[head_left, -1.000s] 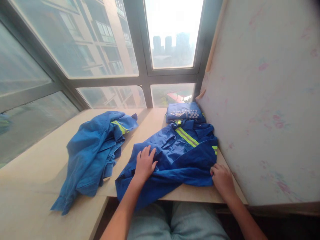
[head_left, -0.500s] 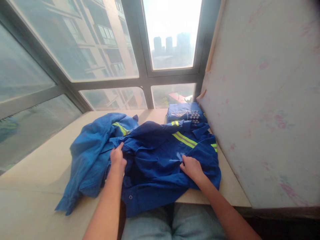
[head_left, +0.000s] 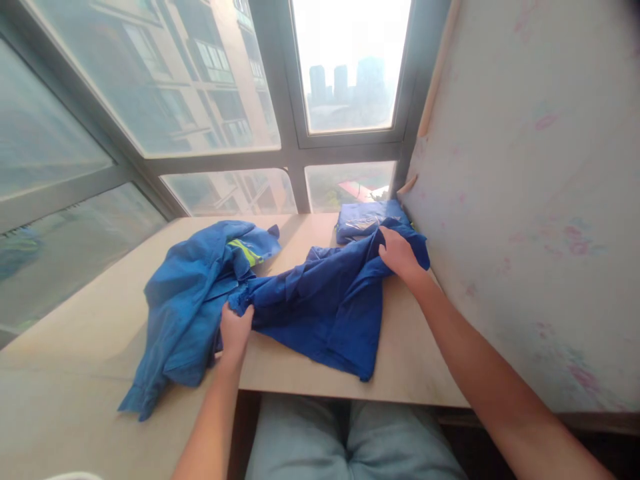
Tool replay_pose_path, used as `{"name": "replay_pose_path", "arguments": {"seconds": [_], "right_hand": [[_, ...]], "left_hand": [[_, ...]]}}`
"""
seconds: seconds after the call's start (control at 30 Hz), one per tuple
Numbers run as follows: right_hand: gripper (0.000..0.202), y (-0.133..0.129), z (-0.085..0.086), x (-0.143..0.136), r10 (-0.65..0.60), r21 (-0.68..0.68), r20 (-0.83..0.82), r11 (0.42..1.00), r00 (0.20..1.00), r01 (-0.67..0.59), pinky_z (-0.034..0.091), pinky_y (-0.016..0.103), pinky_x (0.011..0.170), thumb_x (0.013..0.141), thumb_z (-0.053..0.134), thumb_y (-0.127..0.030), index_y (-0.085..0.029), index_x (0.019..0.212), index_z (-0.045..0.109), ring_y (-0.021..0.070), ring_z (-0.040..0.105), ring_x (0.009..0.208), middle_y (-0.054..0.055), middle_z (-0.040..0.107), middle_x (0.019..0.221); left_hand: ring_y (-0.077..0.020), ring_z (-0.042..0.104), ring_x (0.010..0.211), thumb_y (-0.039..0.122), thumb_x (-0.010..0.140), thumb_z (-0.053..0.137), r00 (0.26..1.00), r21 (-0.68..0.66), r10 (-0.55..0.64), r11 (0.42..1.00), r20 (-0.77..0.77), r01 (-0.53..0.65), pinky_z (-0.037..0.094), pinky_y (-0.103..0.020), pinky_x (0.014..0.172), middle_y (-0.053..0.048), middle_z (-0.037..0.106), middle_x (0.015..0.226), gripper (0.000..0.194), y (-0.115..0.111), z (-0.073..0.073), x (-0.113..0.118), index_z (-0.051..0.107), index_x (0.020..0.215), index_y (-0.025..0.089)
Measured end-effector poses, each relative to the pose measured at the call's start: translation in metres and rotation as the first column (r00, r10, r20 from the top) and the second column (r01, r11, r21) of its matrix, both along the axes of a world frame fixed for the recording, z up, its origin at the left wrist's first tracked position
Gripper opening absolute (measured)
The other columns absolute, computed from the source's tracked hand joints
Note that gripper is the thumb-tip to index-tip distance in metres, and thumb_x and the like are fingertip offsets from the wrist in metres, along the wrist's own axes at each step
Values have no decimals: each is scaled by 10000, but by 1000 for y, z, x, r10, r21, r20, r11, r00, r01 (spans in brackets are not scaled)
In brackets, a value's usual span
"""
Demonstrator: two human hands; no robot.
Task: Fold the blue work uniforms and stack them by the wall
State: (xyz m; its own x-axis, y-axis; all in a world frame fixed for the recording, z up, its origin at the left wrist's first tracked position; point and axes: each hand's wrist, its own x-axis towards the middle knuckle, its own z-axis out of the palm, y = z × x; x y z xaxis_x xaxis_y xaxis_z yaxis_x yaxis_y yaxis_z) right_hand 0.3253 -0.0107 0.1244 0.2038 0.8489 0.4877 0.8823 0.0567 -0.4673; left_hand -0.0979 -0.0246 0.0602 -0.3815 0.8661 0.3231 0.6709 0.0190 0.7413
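A dark blue garment (head_left: 325,300) is stretched between my hands over the wooden surface, its lower edge hanging toward me. My left hand (head_left: 237,327) is closed on its left end, beside a lighter blue jacket (head_left: 187,300) with a yellow-green reflective stripe. At the garment's upper right, my right hand (head_left: 399,252) grips the cloth with fingers partly hidden in it. Behind that hand lies a folded blue item in clear wrapping (head_left: 357,217), partly covered by the garment.
The pale wooden surface (head_left: 290,367) ends at a front edge above my legs. Framed windows (head_left: 290,153) stand behind and to the left. A floral-patterned wall (head_left: 525,233) rises on the right. A white curved rim (head_left: 75,476) shows at the bottom left.
My right hand has moved up and away from me, carrying the garment's cloth with it. The garment's chest stripes are now hidden, and its lower part has drawn back from my lap.
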Motion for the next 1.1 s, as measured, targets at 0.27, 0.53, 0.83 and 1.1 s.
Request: {"name": "replay_pose_path", "arguments": {"seconds": [0.27, 0.53, 0.83, 1.1], "right_hand": [[207, -79, -84, -105, 542, -243, 147, 831, 827, -501, 254, 483, 1136, 900, 573, -273, -224, 1069, 683, 242, 538, 1164, 70, 691, 1019], [314, -120, -107, -64, 310, -324, 244, 919, 919, -224, 335, 391, 973, 962, 466, -255, -190, 743, 682, 191, 599, 834, 56, 692, 780], [228, -170, -88, -23, -79, -102, 199, 990, 977, 101, 396, 382, 863, 931, 475, -196, -184, 1017, 686, 252, 574, 972, 115, 671, 1026], [225, -156, -109, -180, 339, -240, 68, 918, 938, -315, 433, 371, 782, 838, 713, -344, -219, 1004, 627, 262, 544, 928, 82, 635, 997]], "left_hand": [[-232, 595, 1143, 162, 897, 478, 722, 25, -617, 755, -313, 656, 469, -411, 1043, -97, 648, 1173, 319, -49, -32, 89, 614, 1181, 213], [-253, 569, 1228, 230, 926, 506, 705, -80, -673, 733, -224, 675, 466, -466, 1069, -128, 618, 1303, 294, -46, -80, 105, 632, 1186, 175], [-254, 586, 1182, 296, 916, 574, 686, -74, -689, 716, -232, 694, 478, -451, 1037, -105, 642, 1246, 237, -52, -74, 105, 681, 1109, 210], [-240, 592, 1166, 264, 893, 576, 711, -82, -685, 727, -157, 682, 474, -444, 1040, -91, 653, 1223, 209, -51, -71, 104, 694, 1055, 209]]}}
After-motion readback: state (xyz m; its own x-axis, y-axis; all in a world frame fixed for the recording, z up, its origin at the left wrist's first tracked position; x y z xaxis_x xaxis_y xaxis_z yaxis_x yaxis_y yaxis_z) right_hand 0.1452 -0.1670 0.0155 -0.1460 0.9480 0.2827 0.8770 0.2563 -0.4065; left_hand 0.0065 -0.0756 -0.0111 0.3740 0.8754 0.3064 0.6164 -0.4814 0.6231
